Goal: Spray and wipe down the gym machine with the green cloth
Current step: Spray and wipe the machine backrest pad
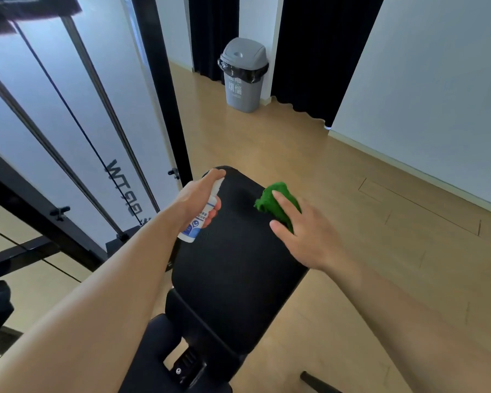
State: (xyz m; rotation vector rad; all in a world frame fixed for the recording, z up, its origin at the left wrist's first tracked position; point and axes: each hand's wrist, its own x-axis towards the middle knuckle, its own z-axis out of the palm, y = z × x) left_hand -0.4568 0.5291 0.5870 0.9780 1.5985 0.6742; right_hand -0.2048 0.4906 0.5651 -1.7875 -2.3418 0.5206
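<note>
Head view: mid-frame, the left hand (194, 198) grips a small spray bottle (192, 226), forefinger on its nozzle, above the gym machine's black padded surface (233, 273). The right hand (306, 236), fingers nearly straight, presses the green cloth (262, 202) onto its right edge; soft and light, it probably bunches, so hold it mid-wad.

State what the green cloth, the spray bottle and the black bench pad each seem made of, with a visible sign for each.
The green cloth: soft, fuzzy textile, perhaps microfibre; it bunches into folds. The spray bottle: smooth, opaque white plastic with a printed blue label. The bench pad: black padded cover, likely vinyl or synthetic leather; matte, faintly textured, rounded edges.
</note>
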